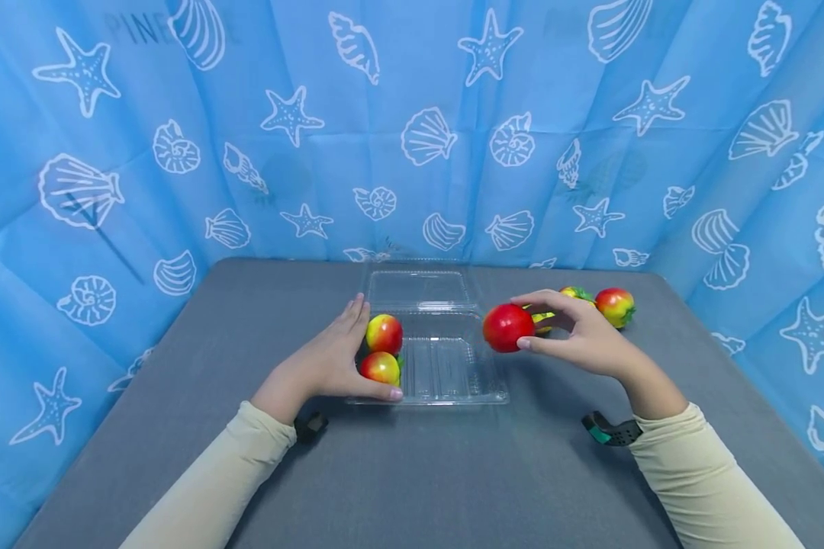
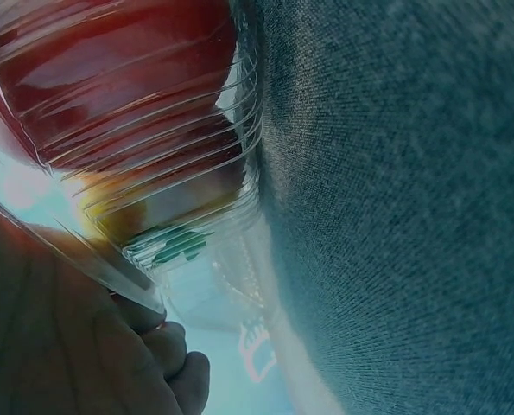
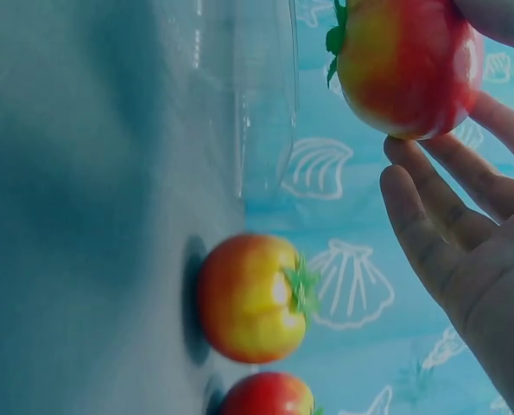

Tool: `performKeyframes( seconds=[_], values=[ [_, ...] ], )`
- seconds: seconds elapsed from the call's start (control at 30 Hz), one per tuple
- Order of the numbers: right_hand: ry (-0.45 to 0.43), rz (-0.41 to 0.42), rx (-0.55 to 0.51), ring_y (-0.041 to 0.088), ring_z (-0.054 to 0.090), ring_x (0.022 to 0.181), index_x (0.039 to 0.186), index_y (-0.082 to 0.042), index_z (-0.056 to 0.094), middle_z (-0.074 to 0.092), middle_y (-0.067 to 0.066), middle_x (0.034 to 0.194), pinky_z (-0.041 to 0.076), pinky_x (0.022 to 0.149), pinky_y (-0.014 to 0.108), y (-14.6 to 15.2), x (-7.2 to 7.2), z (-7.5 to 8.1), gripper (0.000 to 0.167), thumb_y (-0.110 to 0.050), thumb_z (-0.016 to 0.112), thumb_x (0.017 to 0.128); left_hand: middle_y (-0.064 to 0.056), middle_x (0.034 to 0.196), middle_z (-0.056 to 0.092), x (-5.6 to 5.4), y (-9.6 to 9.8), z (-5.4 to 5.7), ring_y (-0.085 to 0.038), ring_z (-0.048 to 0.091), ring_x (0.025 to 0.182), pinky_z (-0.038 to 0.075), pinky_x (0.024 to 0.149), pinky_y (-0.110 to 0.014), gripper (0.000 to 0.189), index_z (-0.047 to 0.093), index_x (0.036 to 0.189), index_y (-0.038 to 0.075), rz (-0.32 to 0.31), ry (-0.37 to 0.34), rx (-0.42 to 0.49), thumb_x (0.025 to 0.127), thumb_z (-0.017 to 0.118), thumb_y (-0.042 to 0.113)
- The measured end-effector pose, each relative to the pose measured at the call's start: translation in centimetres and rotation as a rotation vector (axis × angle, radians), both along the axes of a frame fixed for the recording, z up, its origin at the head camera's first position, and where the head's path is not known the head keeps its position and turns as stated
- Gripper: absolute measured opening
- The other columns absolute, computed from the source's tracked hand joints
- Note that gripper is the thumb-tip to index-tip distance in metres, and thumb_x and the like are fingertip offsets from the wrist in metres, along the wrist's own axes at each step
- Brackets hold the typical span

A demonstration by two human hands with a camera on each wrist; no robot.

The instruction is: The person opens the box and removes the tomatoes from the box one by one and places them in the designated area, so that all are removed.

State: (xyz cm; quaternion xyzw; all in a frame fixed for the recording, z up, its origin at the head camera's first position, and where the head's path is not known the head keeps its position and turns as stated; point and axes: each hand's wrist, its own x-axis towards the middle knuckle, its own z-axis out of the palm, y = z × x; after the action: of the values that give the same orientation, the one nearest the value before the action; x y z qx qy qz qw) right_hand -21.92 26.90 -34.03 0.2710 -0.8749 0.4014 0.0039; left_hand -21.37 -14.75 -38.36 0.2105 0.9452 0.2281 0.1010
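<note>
A red tomato [image 1: 508, 328] with a green leafy top is pinched between the thumb and fingers of my right hand [image 1: 577, 332]. It is held up beside the right side of a clear plastic clamshell box [image 1: 446, 398]. Inside the box, along its left side, sit two red-and-yellow tomatoes, a back one [image 1: 384, 333] and a front one [image 1: 381, 369]. My left hand [image 1: 326, 358] rests against the box's left side, fingers extended toward the back and thumb across the front rim. The left wrist view shows tomatoes through the ribbed wall [image 2: 179, 156].
The box's clear lid [image 1: 419, 287] lies open toward the back. Behind my right hand stand more tomatoes, one [image 1: 615, 306] at the far right, others partly hidden. A grey cloth [image 1: 453, 480] covers the table, and a blue shell-patterned curtain [image 1: 378, 99] hangs behind and at the sides.
</note>
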Motion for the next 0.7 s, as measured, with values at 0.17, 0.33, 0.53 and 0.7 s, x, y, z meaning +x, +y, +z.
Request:
performKeyframes(
  seconds=[0.17,0.33,0.53,0.7],
  values=[
    [0.01,-0.051,0.018,0.018,0.063,0.116,0.144,-0.018,0.063,0.063,0.004,0.139,0.061,0.087,0.021,1.3,0.3,0.0,0.06,-0.017,0.086,0.089,-0.003,0.182,-0.006,-0.1,-0.1,-0.1,-0.031,0.003,0.168,0.039,0.122,-0.064,0.146,0.003,0.173,0.018,0.006,-0.007,0.006,0.067,0.075,0.088],
    [-0.01,-0.112,0.046,0.017,0.061,0.116,0.147,-0.017,0.061,0.062,0.005,0.139,0.061,0.085,0.022,3.0,0.5,0.0,0.063,-0.021,0.086,0.09,-0.002,0.181,-0.008,-0.1,-0.1,-0.2,-0.03,0.003,0.168,0.039,0.122,-0.064,0.146,0.002,0.173,0.018,0.007,-0.011,0.003,0.067,0.075,0.088],
    [-0.011,-0.165,0.064,0.003,0.061,0.113,0.149,-0.015,0.059,0.061,0.011,0.141,0.059,0.084,0.016,5.4,0.5,-0.4,0.062,-0.021,0.084,0.092,-0.004,0.181,-0.007,-0.1,0.0,-0.2,-0.031,0.002,0.168,0.036,0.124,-0.065,0.147,0.004,0.173,0.016,0.005,-0.011,0.002,0.067,0.075,0.088],
    [-0.017,-0.224,0.09,-0.003,0.059,0.11,0.147,-0.012,0.06,0.06,0.014,0.14,0.057,0.082,0.013,7.7,0.1,-0.8,0.058,-0.022,0.081,0.095,-0.004,0.181,-0.007,-0.1,0.0,-0.2,-0.031,0.002,0.168,0.036,0.124,-0.065,0.146,0.004,0.173,0.016,0.006,-0.005,0.001,0.067,0.075,0.088]
  ],
)
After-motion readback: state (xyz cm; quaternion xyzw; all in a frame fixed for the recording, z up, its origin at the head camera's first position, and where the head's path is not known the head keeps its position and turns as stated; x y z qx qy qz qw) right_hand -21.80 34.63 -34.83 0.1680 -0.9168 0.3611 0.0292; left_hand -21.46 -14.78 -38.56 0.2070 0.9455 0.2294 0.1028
